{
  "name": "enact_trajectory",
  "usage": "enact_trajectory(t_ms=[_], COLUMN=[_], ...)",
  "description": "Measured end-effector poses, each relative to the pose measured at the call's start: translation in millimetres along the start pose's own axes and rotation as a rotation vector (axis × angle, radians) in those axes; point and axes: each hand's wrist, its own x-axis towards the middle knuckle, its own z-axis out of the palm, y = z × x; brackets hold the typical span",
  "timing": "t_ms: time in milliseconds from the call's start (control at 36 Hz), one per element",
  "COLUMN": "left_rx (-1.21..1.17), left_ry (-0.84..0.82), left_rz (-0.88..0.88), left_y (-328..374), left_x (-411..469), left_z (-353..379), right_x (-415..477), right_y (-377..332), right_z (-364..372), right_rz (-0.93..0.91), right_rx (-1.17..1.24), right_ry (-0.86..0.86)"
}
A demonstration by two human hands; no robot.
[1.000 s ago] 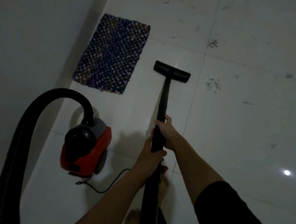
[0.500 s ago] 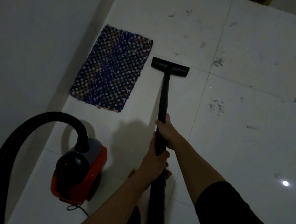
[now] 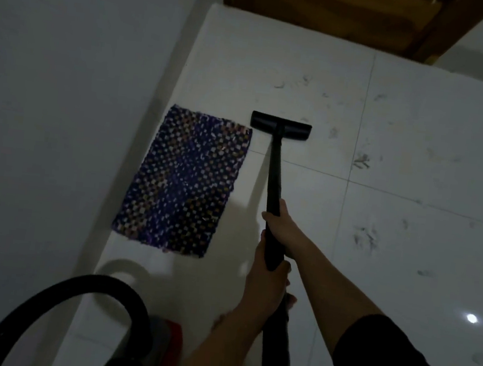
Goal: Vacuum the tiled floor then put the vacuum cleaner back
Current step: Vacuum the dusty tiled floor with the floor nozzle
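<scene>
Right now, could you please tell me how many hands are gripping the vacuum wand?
2. The right hand grips the wand farther along, toward the floor head. The left hand holds it just behind, lower in the view. Neither is hidden.

The room is dim, and the whole view is soft and grainy. The white tiled floor point(image 3: 405, 259) is the brightest surface; a small round glare spot point(image 3: 472, 318) shines on it at the right. Light comes from the right, so shadows fall leftward: a faint grey one of the forearms point(image 3: 329, 275) and the tube point(image 3: 276, 168) lies on the tiles beside the rug point(image 3: 184, 179), and a curved one lies just above the hose point(image 3: 98, 282), near the wall point(image 3: 49, 103), which reads flat dull grey. Tube, hose and sleeve point(image 3: 394, 363) go almost solid black. The red vacuum body point(image 3: 173, 333) at the bottom edge is dark and blurred. Grout lines bow, bent by the wide lens.
</scene>
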Motion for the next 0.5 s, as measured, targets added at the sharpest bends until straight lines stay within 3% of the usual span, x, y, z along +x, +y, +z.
enact_trajectory(t_ms=[500], left_rx=[-0.020], left_ry=[0.150], left_rz=[0.030], left_y=[92], left_x=[93], left_z=[-34], right_x=[110], right_y=[-104], right_z=[25], right_rz=[0.005], right_rx=[-0.108], right_ry=[-0.143])
